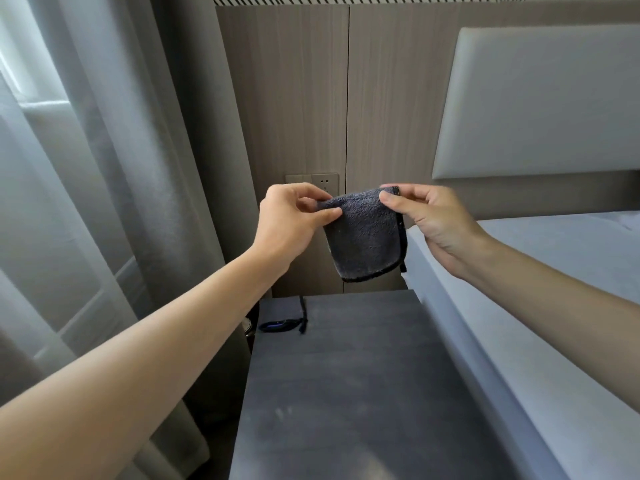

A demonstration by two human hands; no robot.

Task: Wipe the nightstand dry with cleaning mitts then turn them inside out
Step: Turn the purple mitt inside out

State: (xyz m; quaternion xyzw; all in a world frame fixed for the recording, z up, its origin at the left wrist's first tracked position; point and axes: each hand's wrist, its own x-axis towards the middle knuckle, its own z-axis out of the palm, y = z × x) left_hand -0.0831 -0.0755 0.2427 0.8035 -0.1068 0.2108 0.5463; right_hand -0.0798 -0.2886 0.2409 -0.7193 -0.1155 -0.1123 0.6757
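A dark grey terry cleaning mitt with a black stitched edge hangs in the air above the back of the nightstand. My left hand pinches its upper left corner between thumb and fingers. My right hand pinches its upper right corner. The mitt's rounded end points down, and a short black loop dangles at its lower right. The nightstand's top is dark grey with faint pale streaks.
A black cord with a blue-lined band lies at the nightstand's back left. A bed with a white sheet runs along the right, a padded headboard behind it. Curtains hang on the left. A wall socket sits behind the mitt.
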